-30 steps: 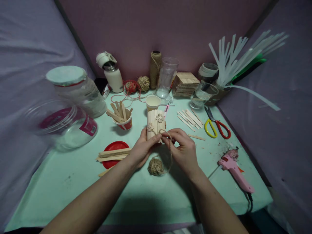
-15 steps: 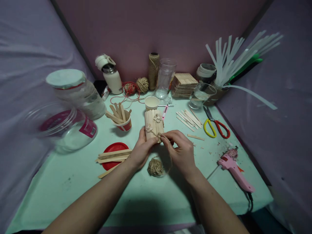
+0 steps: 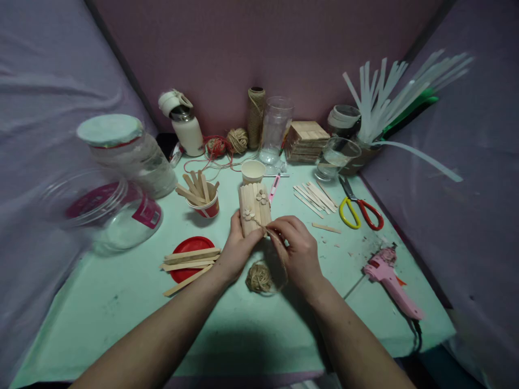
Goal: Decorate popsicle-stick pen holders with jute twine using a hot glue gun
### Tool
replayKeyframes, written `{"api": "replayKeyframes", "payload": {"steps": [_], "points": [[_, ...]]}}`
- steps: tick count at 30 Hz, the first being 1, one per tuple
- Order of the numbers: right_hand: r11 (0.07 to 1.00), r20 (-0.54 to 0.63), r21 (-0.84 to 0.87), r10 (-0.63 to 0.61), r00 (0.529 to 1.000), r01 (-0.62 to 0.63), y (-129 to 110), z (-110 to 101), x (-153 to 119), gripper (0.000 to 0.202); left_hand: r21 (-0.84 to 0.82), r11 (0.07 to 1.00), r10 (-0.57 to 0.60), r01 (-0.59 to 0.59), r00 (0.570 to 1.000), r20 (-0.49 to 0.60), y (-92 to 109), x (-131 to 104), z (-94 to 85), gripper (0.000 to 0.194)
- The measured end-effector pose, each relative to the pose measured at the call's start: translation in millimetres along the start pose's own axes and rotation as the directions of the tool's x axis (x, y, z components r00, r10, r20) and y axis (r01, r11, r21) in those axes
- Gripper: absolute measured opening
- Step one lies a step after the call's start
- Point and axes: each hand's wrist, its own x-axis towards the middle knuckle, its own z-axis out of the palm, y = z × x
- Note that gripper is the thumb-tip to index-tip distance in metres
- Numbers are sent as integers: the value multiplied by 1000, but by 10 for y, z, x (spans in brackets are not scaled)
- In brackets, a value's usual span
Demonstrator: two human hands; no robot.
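Note:
My left hand (image 3: 242,246) is closed around the lower left of a holder made of upright craft sticks (image 3: 255,202), its thumb across the lower front. Two small wooden flowers (image 3: 261,196) decorate the front of this holder. My right hand (image 3: 298,248) pinches jute twine (image 3: 279,243) at the lower right edge of the holder. A length of the twine lies across the front near the lower flower, and another loops down to a small ball of jute twine (image 3: 258,277) on the table. The fingertips of my right hand partly hide the pinched spot.
Right of my hands lie a pink glue gun (image 3: 393,286), scissors (image 3: 367,213) and thin sticks (image 3: 314,197). On the left are a red lid (image 3: 186,246) under craft sticks, a paper cup of sticks (image 3: 208,208) and clear plastic tubs (image 3: 130,221). A paper cup (image 3: 253,171) stands behind the holder.
The holder has shifted slightly left in my left hand. My right hand has moved a little left and its fingers have come closer to the holder's edge with the twine.

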Motion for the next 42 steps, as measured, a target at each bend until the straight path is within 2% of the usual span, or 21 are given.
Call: {"api": "replayKeyframes", "payload": {"steps": [13,17,21,26,33,36,42], "points": [[997,14,-40,-70,997,70,41,-13,-6,12,83,995,47,-46,999,-10,0,16,-30,75],[994,30,-54,-92,995,93,33,-36,8,13,79,996,32,-34,999,23,4,5,-40,71],[989,59,-70,-129,990,133,30,-53,26,13,21,1000,3,-5,998,70,-4,-1,-42,71],[981,84,-86,-167,982,175,49,-53,39,14,-29,999,-41,42,998,53,9,-5,-8,71],[988,-9,2,-156,988,156,92,-62,54,10,-254,964,-57,73,996,71,86,-19,65,62],[988,-17,4,-157,987,157,78,-73,59,9,-272,959,-57,76,995,78,112,-25,69,58],[976,-5,-40,-215,977,215,44,-72,58,11,-271,960,-55,76,995,83,97,-38,62,64]]}}
